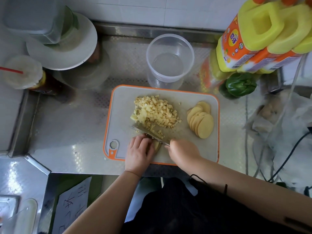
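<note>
Two bare hands dice potato on a grey cutting board [168, 92] with an orange rim, seen from above on a steel tabletop [70, 125]. The left hand [140, 149] presses down on a small potato piece [157, 145] near the board's front edge, with its fingers curled over the piece. The right hand [184, 152] is closed around the handle of a knife [148, 133]. The blade slants away to the left, close against the left hand's knuckles and across the potato piece.

Just beyond the blade, a heap of diced potato [155, 114] fills the middle of the board. A fanned row of round potato slices [200, 120] lies on the right side, apart from the heap. A clear tub [169, 61] stands just behind the board. A green pepper [239, 86] and yellow bottles [253, 39] sit at the back right.

The step in hand looks like cross-cutting a strip into cubes. To do it well, the left fingertips should be tucked under, with the knuckles guiding the flat of the blade. That hand should creep back evenly so the new cubes match those in the heap. The piece looks short, so the risk to the fingers seems high, and small, steady cuts are safer. Loose cubes lying beside the blade may need sweeping into the heap to give the knife room.
</note>
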Action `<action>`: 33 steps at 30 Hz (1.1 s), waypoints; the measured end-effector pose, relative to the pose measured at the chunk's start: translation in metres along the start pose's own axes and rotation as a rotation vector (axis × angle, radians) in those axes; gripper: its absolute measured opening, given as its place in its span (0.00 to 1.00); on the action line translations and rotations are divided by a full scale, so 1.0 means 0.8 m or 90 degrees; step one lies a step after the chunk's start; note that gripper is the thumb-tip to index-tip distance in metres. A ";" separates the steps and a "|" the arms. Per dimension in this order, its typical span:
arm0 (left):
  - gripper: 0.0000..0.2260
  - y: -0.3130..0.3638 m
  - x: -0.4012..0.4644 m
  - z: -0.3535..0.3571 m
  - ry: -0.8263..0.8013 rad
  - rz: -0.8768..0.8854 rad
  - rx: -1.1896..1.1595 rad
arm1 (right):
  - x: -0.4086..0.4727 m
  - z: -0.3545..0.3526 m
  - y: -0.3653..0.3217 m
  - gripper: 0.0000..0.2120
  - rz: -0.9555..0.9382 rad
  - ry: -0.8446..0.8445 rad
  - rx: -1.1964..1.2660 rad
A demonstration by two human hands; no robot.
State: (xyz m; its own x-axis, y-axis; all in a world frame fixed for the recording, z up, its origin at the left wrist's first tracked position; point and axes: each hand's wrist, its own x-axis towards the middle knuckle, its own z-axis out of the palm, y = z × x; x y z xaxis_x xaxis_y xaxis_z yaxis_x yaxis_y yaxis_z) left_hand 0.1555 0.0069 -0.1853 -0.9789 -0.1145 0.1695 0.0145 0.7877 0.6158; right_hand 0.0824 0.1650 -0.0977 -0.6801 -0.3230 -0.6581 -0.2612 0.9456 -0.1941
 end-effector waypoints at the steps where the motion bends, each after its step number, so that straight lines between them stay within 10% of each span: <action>1: 0.11 -0.001 -0.001 0.000 -0.003 -0.002 0.004 | 0.001 -0.003 0.002 0.17 0.003 -0.001 0.011; 33: 0.11 -0.002 -0.011 0.001 0.030 0.008 0.014 | 0.000 -0.002 0.005 0.17 0.022 -0.029 0.065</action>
State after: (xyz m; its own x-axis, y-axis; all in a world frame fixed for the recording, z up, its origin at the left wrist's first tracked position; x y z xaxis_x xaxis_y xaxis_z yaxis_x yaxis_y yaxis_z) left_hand 0.1639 0.0072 -0.1886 -0.9680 -0.1319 0.2133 0.0221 0.8024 0.5964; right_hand 0.0807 0.1685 -0.0971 -0.6552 -0.2906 -0.6974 -0.1657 0.9559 -0.2426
